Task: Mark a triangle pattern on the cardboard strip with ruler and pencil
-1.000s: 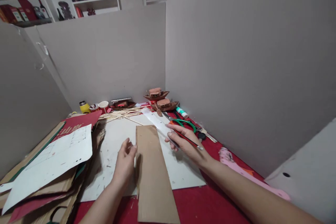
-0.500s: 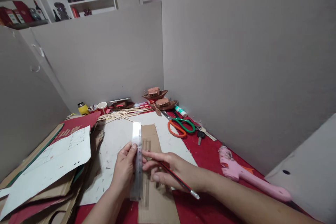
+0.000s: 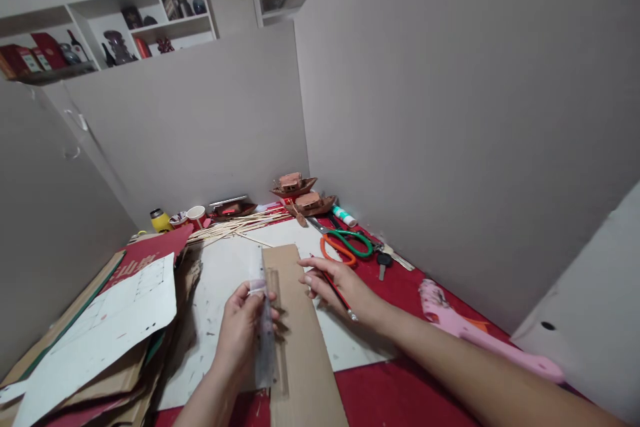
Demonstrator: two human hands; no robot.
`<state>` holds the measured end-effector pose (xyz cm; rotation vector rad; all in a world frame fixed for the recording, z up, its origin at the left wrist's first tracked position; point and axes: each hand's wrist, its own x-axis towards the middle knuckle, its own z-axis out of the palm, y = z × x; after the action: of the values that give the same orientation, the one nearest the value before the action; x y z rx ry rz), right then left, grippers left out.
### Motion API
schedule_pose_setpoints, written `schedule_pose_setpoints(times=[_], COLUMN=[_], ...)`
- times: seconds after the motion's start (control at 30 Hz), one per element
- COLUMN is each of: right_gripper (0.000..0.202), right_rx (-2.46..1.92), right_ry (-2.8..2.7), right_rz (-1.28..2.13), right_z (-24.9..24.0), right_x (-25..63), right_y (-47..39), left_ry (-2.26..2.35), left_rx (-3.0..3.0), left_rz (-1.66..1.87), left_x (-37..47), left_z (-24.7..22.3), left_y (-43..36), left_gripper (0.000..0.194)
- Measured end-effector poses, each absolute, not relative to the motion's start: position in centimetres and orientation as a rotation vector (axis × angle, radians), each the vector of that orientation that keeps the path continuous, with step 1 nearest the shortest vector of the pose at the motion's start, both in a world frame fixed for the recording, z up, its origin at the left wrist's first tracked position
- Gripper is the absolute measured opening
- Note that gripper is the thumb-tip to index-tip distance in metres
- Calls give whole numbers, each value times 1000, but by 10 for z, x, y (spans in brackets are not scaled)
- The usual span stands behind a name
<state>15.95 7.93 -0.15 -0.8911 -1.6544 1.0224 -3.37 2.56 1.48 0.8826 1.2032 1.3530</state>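
Observation:
My left hand (image 3: 245,320) grips a clear ruler (image 3: 264,360) between thumb and fingers, tilted up over the left edge of a long cardboard strip (image 3: 305,353). The ruler casts a pale shadow on the cardboard. My right hand (image 3: 345,290) is at the strip's right edge, with a red and black pencil (image 3: 340,295) held among its fingers. The pencil's eraser end points toward me; its tip is mostly hidden behind the fingers. Under the strip lies a white sheet (image 3: 200,333), marked with dark specks.
Scissors (image 3: 357,243) with orange and green handles and keys (image 3: 385,260) lie at the right, beyond a pink glue gun (image 3: 480,337). Model boats (image 3: 310,203) and thin wooden sticks (image 3: 235,225) are at the back. A pile of cardboard and drawn paper (image 3: 110,320) fills the left.
My right hand has moved right and away from the ruler, still holding the pencil. The left hand keeps the ruler, which is now tilted differently. The camera view has shifted slightly.

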Motion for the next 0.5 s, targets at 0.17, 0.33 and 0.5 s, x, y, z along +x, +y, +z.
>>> schedule_pose_setpoints(times=[0.17, 0.33, 0.5], right_gripper=[38, 46, 49], right_rx=[-994, -1084, -1102], right_ry=[-1852, -1882, -1928], right_rz=[893, 862, 799], right_z=[-9, -15, -8], right_x=[164, 166, 164], right_y=[86, 90, 87], left_ry=[1279, 1338, 1391], left_rx=[916, 981, 1063], left_rz=[1342, 1384, 1451], left_x=[-39, -43, -45], left_z=[8, 1, -6], left_y=[30, 36, 43], left_gripper=[32, 32, 34])
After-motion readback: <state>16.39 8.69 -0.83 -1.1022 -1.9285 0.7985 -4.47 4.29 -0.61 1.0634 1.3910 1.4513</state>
